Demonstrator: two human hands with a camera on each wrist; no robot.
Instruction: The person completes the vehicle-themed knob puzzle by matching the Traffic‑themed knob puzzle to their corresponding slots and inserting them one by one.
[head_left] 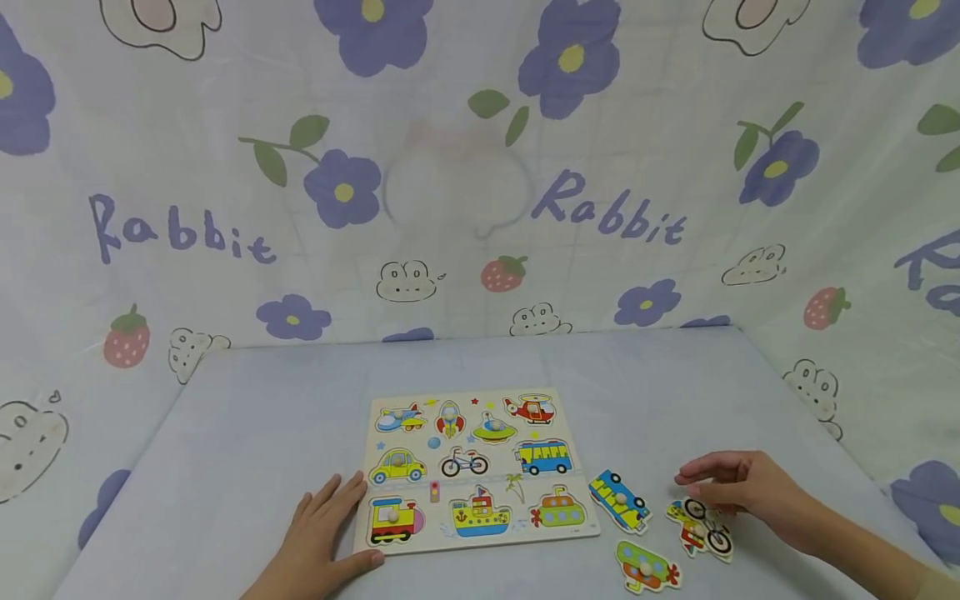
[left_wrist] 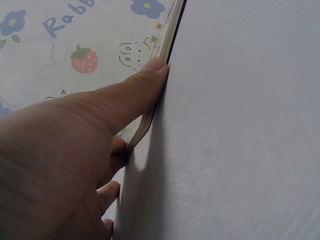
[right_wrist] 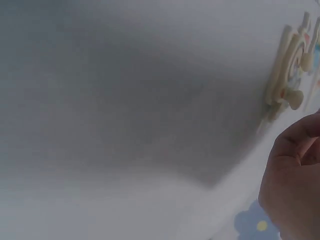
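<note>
The bike piece close under the right grip, loosely bent and looking empty, could slip because it lies on another piece, while the left grip, fingers straight, touches the board.

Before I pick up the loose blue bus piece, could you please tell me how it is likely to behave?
The bus piece will probably stay stiff, as it looks like a flat, board-like cutout. It seems unlikely to roll, since it lies flat on the table. Its round knob should likely offer an easy pinch.
</note>
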